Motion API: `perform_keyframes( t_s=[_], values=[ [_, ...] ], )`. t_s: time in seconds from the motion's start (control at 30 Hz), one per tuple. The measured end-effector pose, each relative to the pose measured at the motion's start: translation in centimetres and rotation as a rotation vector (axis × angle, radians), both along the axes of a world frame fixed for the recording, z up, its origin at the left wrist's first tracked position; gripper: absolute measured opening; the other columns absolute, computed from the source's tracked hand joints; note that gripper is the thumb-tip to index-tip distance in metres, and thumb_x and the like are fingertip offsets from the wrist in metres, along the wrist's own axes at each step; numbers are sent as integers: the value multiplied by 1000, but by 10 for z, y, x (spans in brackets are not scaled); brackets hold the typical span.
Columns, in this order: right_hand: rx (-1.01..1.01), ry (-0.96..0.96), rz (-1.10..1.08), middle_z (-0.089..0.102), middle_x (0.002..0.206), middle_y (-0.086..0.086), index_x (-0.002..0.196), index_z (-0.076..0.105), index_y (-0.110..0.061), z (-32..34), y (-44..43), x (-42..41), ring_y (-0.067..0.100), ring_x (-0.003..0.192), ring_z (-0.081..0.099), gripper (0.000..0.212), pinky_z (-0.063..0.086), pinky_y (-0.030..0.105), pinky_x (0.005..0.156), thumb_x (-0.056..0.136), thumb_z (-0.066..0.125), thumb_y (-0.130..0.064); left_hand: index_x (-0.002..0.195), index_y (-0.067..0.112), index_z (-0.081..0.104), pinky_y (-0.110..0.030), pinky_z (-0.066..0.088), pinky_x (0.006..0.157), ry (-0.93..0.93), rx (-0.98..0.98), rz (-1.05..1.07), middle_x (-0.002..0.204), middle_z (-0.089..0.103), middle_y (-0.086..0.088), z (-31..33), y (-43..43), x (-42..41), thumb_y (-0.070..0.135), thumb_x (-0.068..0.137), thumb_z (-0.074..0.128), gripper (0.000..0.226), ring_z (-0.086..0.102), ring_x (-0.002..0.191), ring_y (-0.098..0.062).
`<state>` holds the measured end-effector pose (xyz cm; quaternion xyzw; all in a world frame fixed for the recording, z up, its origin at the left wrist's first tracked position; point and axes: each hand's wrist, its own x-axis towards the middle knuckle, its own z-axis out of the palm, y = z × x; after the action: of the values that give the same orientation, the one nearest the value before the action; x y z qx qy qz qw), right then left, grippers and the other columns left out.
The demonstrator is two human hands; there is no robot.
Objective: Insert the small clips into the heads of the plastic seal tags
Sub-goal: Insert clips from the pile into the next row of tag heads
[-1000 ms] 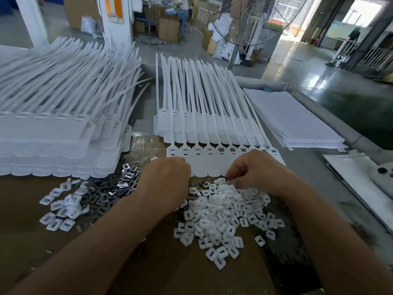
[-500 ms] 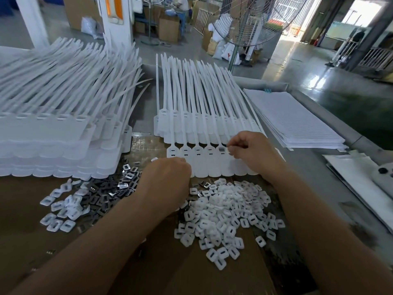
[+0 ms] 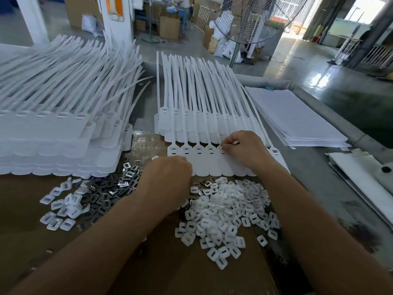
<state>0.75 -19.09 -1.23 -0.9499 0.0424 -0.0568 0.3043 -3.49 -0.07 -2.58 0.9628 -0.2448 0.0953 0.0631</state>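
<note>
White plastic seal tags (image 3: 202,165) are laid side by side in a row on the brown cardboard sheet (image 3: 53,252). Their heads are turned to the far side, and their long tails run away over a second layer of tags (image 3: 191,126) behind them. The right hand (image 3: 246,152) is held over the right part of this row. Its thumb and forefinger are curled together, and a small white clip (image 3: 235,143) is pinched between them, right at the head of the fifth tag from the left. Four slotted heads are left uncovered to the left of the fingertips.

The left hand (image 3: 168,179) is set knuckles up at the near edge of the row, towards its left end. Its fingers are curled downward and hidden, so it cannot be told whether anything is held.

A pile of white clips (image 3: 225,216) is heaped just near of the row, between the two forearms. Dark metal clips (image 3: 114,188) are scattered to the left of the left hand, and a smaller group of white clips (image 3: 61,207) lies further left. A tall stack of tags (image 3: 53,135) is seen at the far left, and a stack of white sheets (image 3: 297,120) at the right. A pedestal fan (image 3: 255,22) stands on the floor beyond the table.
</note>
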Motion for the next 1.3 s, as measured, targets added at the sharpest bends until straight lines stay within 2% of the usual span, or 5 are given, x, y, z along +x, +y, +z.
perform_keyframes(
  t_s=[0.37,0.67,0.8,1.07,1.3],
  values=[
    [-15,-35,-12,53,73,-20,64,52,-31,-11,-2,5,4,76,51,26,38,24,69,83,65,-17,101,16,60,-24,43,80,13,20,0,102,61,4,3,-3,1,7,85,45,24,61,89,-14],
    [27,8,-68,52,75,-17,71,50,-30,-5,0,12,6,79,53,25,42,25,70,78,70,-17,103,15,60,-26,43,84,24,14,5,103,61,3,6,-5,0,6,85,44,25,61,91,-15],
    [20,91,-88,58,83,-8,69,51,-27,3,3,17,14,88,58,27,49,33,80,75,72,-11,104,15,60,-24,42,82,22,12,5,104,61,3,6,-5,0,7,86,44,25,61,91,-15],
    [-50,121,-90,51,73,-11,64,51,-24,6,5,22,7,71,50,27,33,19,52,78,67,-6,101,15,61,-21,41,72,12,-17,1,100,61,3,5,-5,-1,8,86,43,24,61,87,-14],
    [-4,-38,-29,50,76,-16,69,45,-28,-10,-2,7,-2,70,44,26,32,18,58,84,64,-17,100,16,60,-22,44,74,16,-19,-8,101,61,4,5,-5,0,7,86,43,24,61,87,-13]
  ],
)
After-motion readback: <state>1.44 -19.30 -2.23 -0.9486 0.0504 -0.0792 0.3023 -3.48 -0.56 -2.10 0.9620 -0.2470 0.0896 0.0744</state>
